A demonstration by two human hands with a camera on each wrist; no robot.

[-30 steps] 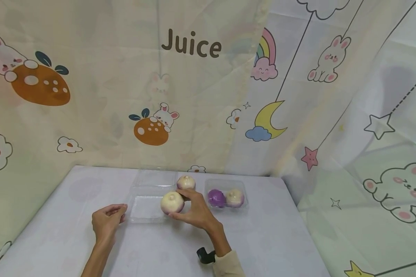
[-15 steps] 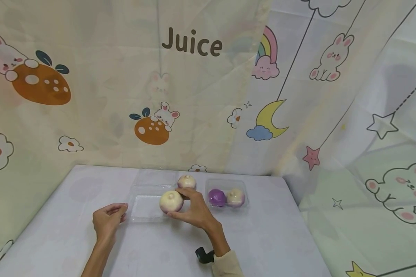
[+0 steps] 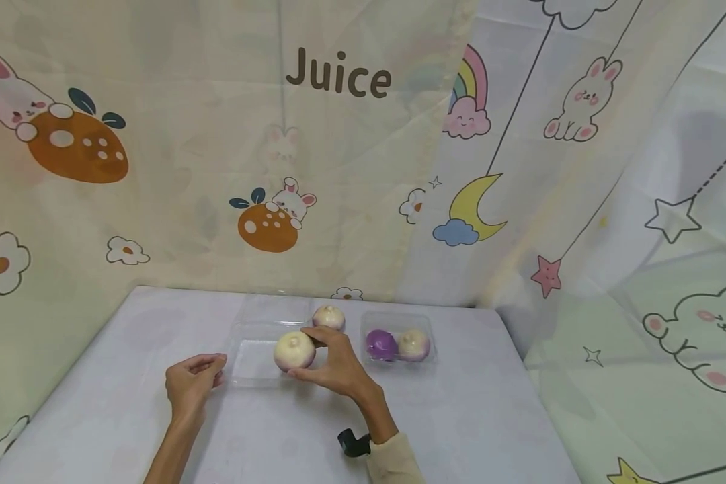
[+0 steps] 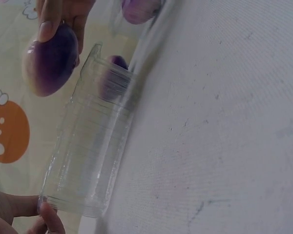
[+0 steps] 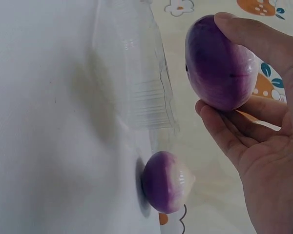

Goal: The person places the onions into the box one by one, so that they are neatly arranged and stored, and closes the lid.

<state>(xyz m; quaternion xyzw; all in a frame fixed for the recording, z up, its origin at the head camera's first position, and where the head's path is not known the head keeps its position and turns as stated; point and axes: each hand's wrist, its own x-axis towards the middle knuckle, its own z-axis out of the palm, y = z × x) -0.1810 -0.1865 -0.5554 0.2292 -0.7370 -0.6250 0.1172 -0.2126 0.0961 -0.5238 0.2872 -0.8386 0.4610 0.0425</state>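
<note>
A purple-and-cream onion (image 3: 294, 351), glossy like a model, is held between the thumb and fingers of my right hand (image 3: 334, 363). It hangs above the open clear plastic box (image 3: 251, 364), apart from its rim in both wrist views. My left hand (image 3: 190, 383) pinches the box's left rim, as the left wrist view shows at the fingertips (image 4: 51, 218). Behind my right hand, a second onion (image 3: 329, 316) sits on the table beside the box; the right wrist view also shows this onion (image 5: 166, 182). No onion is visible inside the box.
To the right stands another clear plastic box (image 3: 399, 319) with a purple onion (image 3: 382, 344) and a cream-topped onion (image 3: 414, 345) in it. The first box's raised lid (image 3: 275, 310) lies toward the back. A printed curtain (image 3: 351, 168) hangs behind the white table (image 3: 460, 417).
My right hand has carried the onion slightly left, further over the box. My left hand keeps its place at the box's rim, and the view has shifted a little.
</note>
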